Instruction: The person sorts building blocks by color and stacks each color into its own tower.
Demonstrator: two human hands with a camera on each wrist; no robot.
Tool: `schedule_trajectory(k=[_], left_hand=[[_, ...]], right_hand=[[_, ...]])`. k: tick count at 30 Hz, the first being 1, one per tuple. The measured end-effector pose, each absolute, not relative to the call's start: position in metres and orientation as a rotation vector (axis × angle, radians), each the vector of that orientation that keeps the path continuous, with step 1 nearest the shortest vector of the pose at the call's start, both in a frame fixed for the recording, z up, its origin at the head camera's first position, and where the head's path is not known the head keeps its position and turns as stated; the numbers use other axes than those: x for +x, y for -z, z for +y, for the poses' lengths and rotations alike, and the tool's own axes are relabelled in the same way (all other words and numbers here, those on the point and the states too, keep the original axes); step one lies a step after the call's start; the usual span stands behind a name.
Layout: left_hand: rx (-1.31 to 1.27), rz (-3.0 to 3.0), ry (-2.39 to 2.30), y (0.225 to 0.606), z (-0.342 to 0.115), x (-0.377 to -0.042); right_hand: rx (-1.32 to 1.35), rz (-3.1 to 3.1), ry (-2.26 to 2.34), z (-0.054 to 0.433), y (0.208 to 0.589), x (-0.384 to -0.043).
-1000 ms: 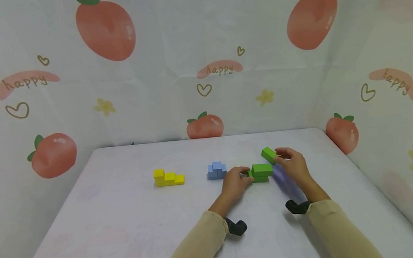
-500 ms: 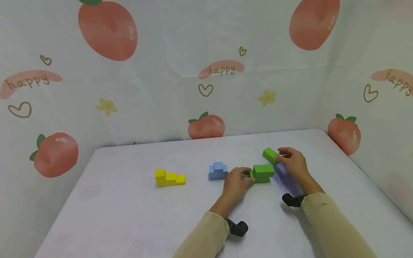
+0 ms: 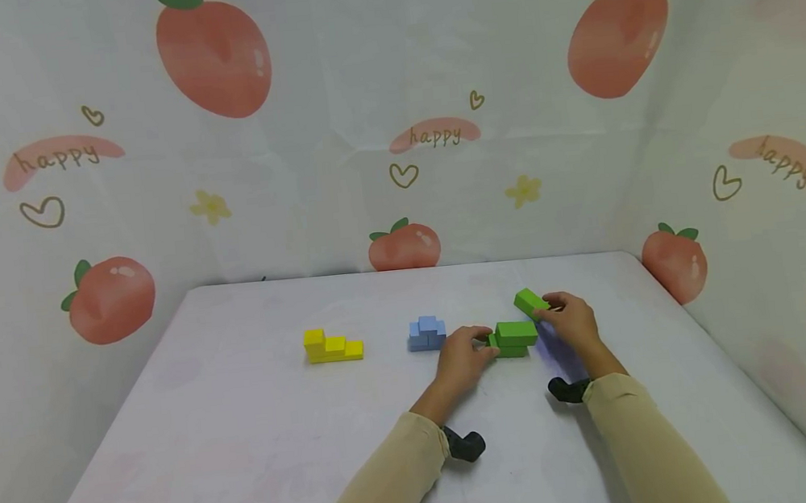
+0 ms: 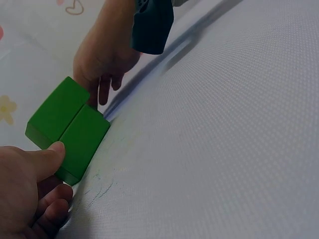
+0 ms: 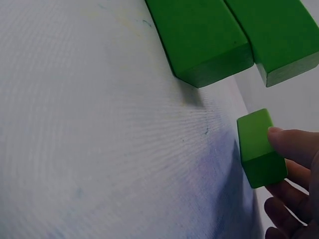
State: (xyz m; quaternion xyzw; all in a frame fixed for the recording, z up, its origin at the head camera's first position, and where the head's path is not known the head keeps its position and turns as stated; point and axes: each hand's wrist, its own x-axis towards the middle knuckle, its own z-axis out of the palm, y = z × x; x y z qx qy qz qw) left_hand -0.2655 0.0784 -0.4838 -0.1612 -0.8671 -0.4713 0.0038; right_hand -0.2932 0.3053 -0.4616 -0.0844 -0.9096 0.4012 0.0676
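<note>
Two long green blocks are stacked on the table, the upper block [image 3: 516, 334] set off to the right over the lower block [image 3: 511, 351]. My left hand [image 3: 460, 361] grips the stack's left end; in the left wrist view its thumb [image 4: 56, 152] presses on the lower block's side near the seam. Behind and right of the stack, my right hand [image 3: 575, 327] pinches a third green block [image 3: 528, 302], turned at an angle. The right wrist view shows this block [image 5: 260, 144] between thumb and fingers, apart from the stacked pair.
Left of my left hand stands a small stepped group of blue blocks [image 3: 427, 334]. Farther left is a yellow stair-shaped block group [image 3: 332, 347]. The white-covered table [image 3: 247, 445] ends at a fruit-printed cloth backdrop [image 3: 334, 145].
My right wrist and forearm have swung slightly left and forward, while the pinched green block keeps almost the same place. My left hand and the stack stay put; the head view shifts a little.
</note>
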Motion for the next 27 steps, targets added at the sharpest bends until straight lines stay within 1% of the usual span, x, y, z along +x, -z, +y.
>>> schedule_trajectory(k=[19, 27], left_hand=[[-0.504, -2.728, 1.47, 0.483, 0.08, -0.265], [-0.477, -2.739, 1.461, 0.484, 0.079, -0.267]], right_hand=[[-0.248, -2.782, -1.138, 0.308, 0.459, -0.286], [-0.116, -2.781, -1.107, 0.307, 0.446, -0.275]])
